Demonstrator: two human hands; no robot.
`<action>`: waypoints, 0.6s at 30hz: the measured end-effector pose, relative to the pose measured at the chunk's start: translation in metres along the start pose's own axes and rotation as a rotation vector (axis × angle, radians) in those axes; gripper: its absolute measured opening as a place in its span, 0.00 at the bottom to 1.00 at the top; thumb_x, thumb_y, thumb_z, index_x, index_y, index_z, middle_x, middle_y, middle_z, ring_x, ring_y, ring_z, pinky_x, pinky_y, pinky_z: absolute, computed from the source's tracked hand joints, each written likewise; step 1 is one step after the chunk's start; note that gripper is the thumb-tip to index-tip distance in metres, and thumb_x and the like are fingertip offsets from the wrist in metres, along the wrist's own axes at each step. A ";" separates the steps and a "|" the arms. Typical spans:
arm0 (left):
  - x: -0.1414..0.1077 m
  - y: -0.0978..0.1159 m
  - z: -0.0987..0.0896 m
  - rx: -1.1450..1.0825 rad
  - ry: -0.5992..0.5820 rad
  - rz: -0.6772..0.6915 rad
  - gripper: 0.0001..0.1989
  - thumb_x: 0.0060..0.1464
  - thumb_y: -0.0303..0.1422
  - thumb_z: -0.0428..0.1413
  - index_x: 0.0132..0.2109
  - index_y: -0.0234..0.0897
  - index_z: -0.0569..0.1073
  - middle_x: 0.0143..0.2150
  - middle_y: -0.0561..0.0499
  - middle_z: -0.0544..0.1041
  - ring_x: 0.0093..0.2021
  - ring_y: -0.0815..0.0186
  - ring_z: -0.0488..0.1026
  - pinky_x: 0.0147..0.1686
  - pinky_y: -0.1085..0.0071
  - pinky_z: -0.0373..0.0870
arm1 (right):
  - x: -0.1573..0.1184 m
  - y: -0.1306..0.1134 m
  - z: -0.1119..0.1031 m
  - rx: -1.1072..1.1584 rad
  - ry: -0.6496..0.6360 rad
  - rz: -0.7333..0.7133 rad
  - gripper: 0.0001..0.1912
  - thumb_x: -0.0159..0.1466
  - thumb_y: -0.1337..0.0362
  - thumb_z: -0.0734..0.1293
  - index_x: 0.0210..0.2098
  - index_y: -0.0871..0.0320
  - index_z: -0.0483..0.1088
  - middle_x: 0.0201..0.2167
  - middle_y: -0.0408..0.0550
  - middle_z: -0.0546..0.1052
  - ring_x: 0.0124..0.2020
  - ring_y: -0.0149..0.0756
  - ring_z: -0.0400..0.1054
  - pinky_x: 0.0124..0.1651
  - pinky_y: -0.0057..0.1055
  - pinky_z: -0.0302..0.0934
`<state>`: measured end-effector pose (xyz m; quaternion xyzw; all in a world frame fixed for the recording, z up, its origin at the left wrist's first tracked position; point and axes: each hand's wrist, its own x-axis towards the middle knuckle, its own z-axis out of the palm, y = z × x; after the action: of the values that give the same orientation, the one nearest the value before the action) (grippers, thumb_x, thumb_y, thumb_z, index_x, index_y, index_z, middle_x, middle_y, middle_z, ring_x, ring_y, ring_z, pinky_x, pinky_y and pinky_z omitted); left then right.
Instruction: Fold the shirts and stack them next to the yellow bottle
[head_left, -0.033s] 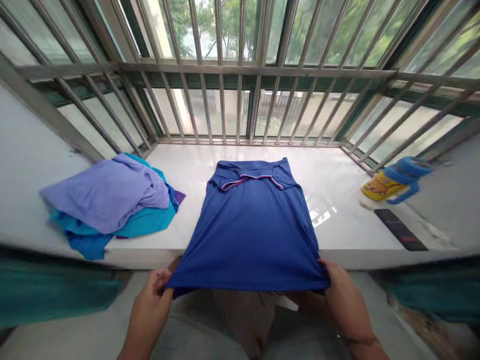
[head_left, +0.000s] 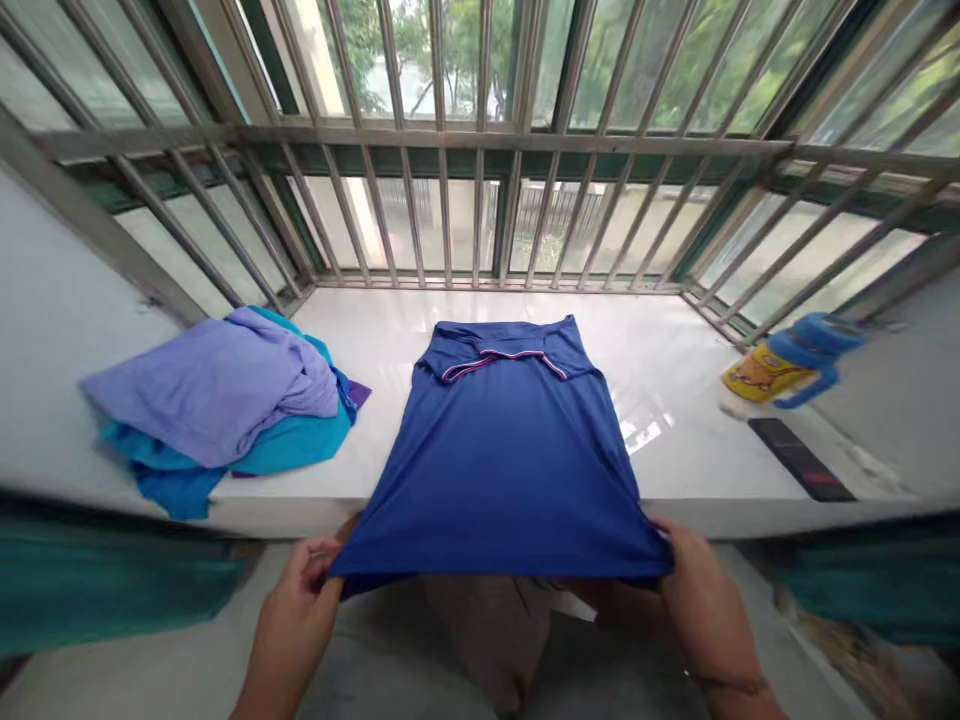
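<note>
A dark blue shirt [head_left: 510, 450] lies on the white sill, its near end hanging over the front edge. Its sleeves are folded inward near the far end, where their red-and-white trim shows. My left hand [head_left: 296, 610] pinches the near left corner of the hem. At the near right corner, my right hand [head_left: 701, 605] grips the cloth, its fingertips partly behind the fabric. The hem is stretched nearly straight between both hands.
A heap of lavender and teal clothes [head_left: 217, 390] sits on the sill [head_left: 697, 460] at the left. At the right are a blue-and-yellow bottle [head_left: 787, 360] and a dark phone [head_left: 801, 460]. Metal bars [head_left: 517, 140] enclose the far side.
My right hand has moved slightly to the right with its corner of the shirt, and the hem is spread a little wider. My left hand has shifted slightly left.
</note>
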<state>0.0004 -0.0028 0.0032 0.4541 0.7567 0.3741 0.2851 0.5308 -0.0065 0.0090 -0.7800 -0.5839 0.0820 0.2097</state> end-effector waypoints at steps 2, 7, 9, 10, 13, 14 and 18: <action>-0.006 0.004 -0.005 -0.021 0.009 -0.003 0.21 0.56 0.52 0.62 0.50 0.45 0.76 0.34 0.53 0.87 0.31 0.57 0.83 0.31 0.70 0.78 | 0.008 0.016 -0.014 -0.005 0.110 0.096 0.23 0.60 0.58 0.62 0.50 0.57 0.79 0.50 0.60 0.82 0.51 0.56 0.78 0.54 0.49 0.72; -0.014 0.012 -0.018 0.001 -0.057 0.007 0.24 0.60 0.51 0.60 0.58 0.46 0.76 0.35 0.55 0.87 0.28 0.60 0.82 0.29 0.71 0.78 | 0.015 0.035 -0.026 0.430 0.166 0.423 0.23 0.57 0.54 0.68 0.50 0.54 0.74 0.41 0.53 0.84 0.42 0.50 0.81 0.44 0.42 0.75; -0.012 0.011 -0.027 0.043 -0.120 0.013 0.24 0.59 0.50 0.60 0.60 0.48 0.78 0.37 0.56 0.87 0.28 0.61 0.82 0.30 0.72 0.79 | 0.013 0.035 -0.029 0.653 0.116 0.500 0.24 0.57 0.53 0.70 0.52 0.53 0.73 0.38 0.49 0.84 0.36 0.47 0.81 0.40 0.39 0.76; -0.009 0.011 -0.033 0.064 -0.162 0.019 0.24 0.58 0.49 0.61 0.59 0.50 0.79 0.39 0.57 0.88 0.29 0.61 0.82 0.31 0.72 0.79 | 0.011 0.035 -0.032 0.715 0.091 0.517 0.25 0.57 0.53 0.71 0.52 0.52 0.72 0.37 0.48 0.85 0.34 0.45 0.81 0.38 0.38 0.76; 0.003 0.009 -0.054 0.119 -0.303 0.044 0.24 0.51 0.49 0.63 0.55 0.54 0.85 0.44 0.58 0.89 0.30 0.61 0.83 0.32 0.71 0.81 | 0.006 0.040 -0.056 0.700 -0.004 0.475 0.25 0.54 0.54 0.71 0.51 0.51 0.76 0.40 0.49 0.87 0.37 0.47 0.82 0.39 0.37 0.77; 0.008 0.010 -0.061 0.134 -0.343 0.049 0.24 0.49 0.49 0.63 0.53 0.55 0.86 0.44 0.59 0.89 0.30 0.60 0.83 0.33 0.71 0.82 | 0.005 0.043 -0.066 0.661 -0.058 0.436 0.25 0.53 0.54 0.70 0.49 0.50 0.79 0.43 0.50 0.87 0.40 0.50 0.83 0.41 0.38 0.78; 0.022 0.003 -0.078 0.178 -0.456 0.045 0.23 0.48 0.50 0.62 0.51 0.56 0.89 0.45 0.57 0.89 0.33 0.56 0.84 0.34 0.68 0.83 | 0.000 0.055 -0.094 0.464 -0.318 0.258 0.22 0.49 0.52 0.71 0.41 0.46 0.87 0.47 0.48 0.88 0.52 0.58 0.83 0.51 0.41 0.79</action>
<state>-0.0676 -0.0058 0.0475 0.5667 0.6925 0.2003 0.3989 0.6140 -0.0410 0.0704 -0.7563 -0.4712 0.3600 0.2763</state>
